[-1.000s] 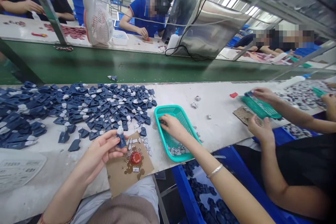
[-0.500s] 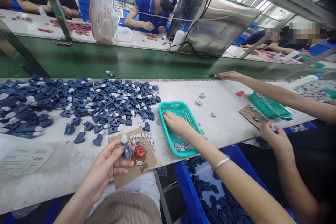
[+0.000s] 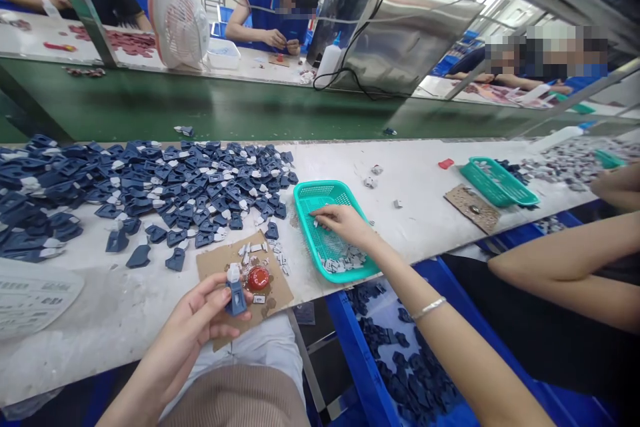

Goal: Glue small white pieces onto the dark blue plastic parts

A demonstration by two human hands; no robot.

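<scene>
In my left hand (image 3: 213,303) is a navy blue plastic part (image 3: 235,299) with a white tip, held upright between thumb and fingers. Beneath it lies a piece of brown cardboard (image 3: 277,293) bearing a round red cap (image 3: 259,277), a wet patch and several small white pieces (image 3: 256,248). My right hand (image 3: 345,223) is over the green mesh basket (image 3: 341,187), its fingertips pinched on what looks like a small white plastic piece (image 3: 316,222). More white pieces (image 3: 345,260) are gathered at the basket's near end.
A heap of navy parts (image 3: 180,180) covers the left of the table. A blue crate (image 3: 370,373) of navy parts stands below the edge. To the right are a second green basket (image 3: 493,183), cardboard (image 3: 471,208) and a co-worker's arm (image 3: 565,267). Other people work across the green strip (image 3: 260,110).
My right hand has lifted from the basket's floor, its fingers now pinched. My left hand still holds the navy part. The co-worker's arms have drawn back to the right, and the view has shifted slightly.
</scene>
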